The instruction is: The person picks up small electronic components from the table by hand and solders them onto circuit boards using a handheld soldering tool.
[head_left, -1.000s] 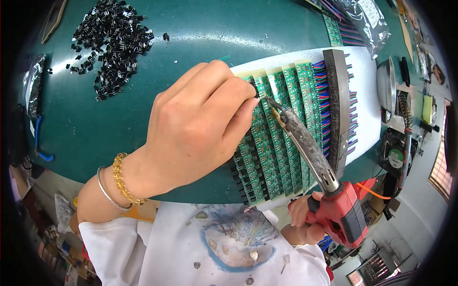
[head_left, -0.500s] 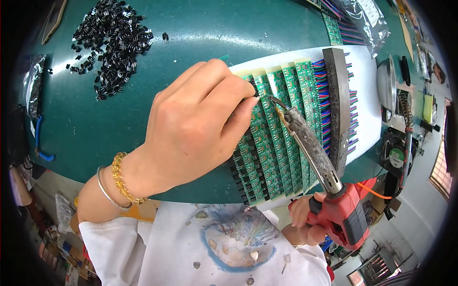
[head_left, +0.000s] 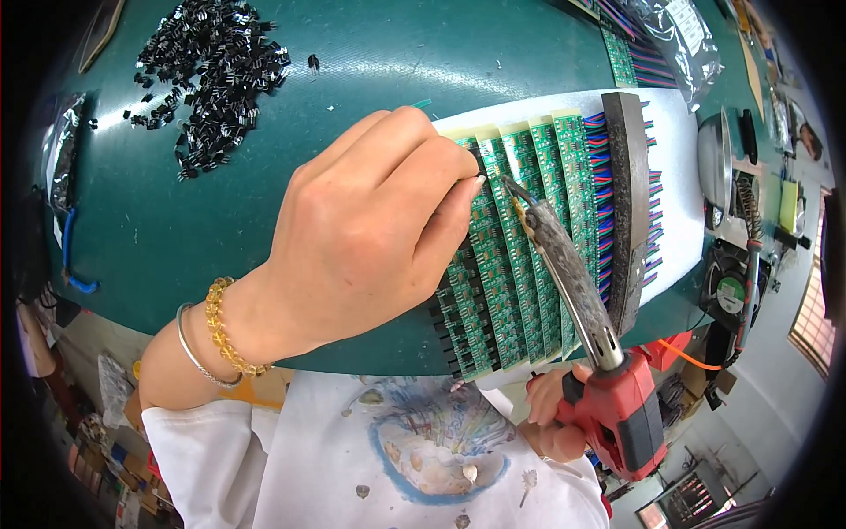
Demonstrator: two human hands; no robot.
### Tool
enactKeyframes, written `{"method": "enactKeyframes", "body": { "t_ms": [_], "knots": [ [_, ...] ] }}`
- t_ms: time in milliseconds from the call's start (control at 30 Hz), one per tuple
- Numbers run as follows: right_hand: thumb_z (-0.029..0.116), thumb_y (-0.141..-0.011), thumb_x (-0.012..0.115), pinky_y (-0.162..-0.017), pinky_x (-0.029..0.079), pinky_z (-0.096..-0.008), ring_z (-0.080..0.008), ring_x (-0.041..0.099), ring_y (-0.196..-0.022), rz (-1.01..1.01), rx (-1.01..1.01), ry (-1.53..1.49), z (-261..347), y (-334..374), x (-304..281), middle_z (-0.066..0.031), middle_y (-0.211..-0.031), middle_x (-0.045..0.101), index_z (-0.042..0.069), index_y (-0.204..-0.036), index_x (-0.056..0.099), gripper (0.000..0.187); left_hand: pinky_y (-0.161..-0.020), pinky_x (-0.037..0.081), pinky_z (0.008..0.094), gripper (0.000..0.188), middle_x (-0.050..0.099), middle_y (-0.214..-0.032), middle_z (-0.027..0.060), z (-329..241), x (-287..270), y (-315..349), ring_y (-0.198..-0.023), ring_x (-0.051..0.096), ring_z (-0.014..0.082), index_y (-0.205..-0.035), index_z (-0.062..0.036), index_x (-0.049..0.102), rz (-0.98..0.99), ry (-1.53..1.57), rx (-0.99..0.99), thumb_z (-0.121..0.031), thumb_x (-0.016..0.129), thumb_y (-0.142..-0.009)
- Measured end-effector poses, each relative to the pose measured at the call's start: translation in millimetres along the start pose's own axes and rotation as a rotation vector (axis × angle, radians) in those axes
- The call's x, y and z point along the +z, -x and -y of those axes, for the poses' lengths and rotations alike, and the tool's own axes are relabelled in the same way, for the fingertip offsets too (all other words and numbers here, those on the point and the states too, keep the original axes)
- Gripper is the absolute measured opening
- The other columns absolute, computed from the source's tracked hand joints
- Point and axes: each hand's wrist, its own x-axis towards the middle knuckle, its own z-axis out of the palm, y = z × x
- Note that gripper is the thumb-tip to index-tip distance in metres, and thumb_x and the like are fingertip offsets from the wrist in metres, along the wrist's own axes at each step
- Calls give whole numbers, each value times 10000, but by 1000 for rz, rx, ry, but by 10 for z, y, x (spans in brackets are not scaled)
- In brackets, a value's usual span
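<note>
My left hand [head_left: 370,216] is closed in a pinch at the far left edge of the green circuit board panels [head_left: 522,256]. Between thumb and forefinger is a small black connector, mostly hidden by the fingers. Similar black connectors line the panels' left edge below the hand. My right hand [head_left: 555,410] grips the red handle of a soldering gun [head_left: 573,273] at the lower right. Its tip points at the boards, just right of my left fingertips; whether it touches them I cannot tell. The panels lie in overlapping strips on a white foam sheet [head_left: 674,167].
A dark metal bar [head_left: 625,212] lies across the coloured wires [head_left: 604,203] on the boards' right side. Loose black connectors [head_left: 211,79] are heaped at the far left of the green table. A metal bowl [head_left: 714,159] and a coiled soldering iron holder [head_left: 747,198] stand at the right.
The soldering gun's handle has shifted a little left and down, with its tip moving slightly right. My left hand keeps its pinch at the board edge.
</note>
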Motion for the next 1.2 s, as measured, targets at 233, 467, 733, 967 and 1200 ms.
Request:
{"method": "enactKeyframes", "body": {
  "t_ms": [233, 467, 733, 967, 1200],
  "knots": [
    [618, -849, 619, -442, 432, -307, -146, 498, -430, -224, -412, -354, -83, -13, 182, -13, -544, 515, -17, -1316, 402, 818, -451, 367, 233, 113, 587, -722, 58, -20, -15, -10, -534, 486, 105, -846, 2, 656, 14, -7, -13, 81, 688, -772],
    [606, -856, 618, -438, 430, -308, -151, 499, -430, -188, -377, -286, -195, 68, 85, -18, -544, 514, -19, -1314, 389, 808, -470, 376, 227, 102, 581, -724, 54, -62, -52, -37, -543, 486, 91, -837, 6, 652, 48, -30, -24, 86, 676, -780],
    [600, -865, 609, -432, 426, -307, -156, 498, -426, -198, -377, -324, -362, 114, -62, -22, -541, 512, -19, -1312, 377, 799, -528, 484, 271, 118, 619, -813, 71, -109, -275, -119, -639, 591, 173, -841, -21, 648, -3, -185, -54, 42, 700, -756],
    [608, -879, 581, -420, 415, -303, -160, 490, -414, -265, -462, -499, -355, -135, 27, -26, -534, 509, -18, -1313, 367, 792, -569, 464, 245, 124, 622, -810, 59, 183, -718, -26, -645, 563, 133, -904, -14, 669, -90, -467, -230, 20, 706, -791],
    [616, -893, 552, -407, 404, -299, -164, 482, -402, -352, -504, -603, -240, -224, 135, -30, -527, 505, -17, -1314, 358, 785, -646, 506, 327, 155, 614, -851, 81, 389, -571, -93, -757, 607, 237, -936, -30, 676, -20, -575, -76, -43, 715, -786]
  ]
}}
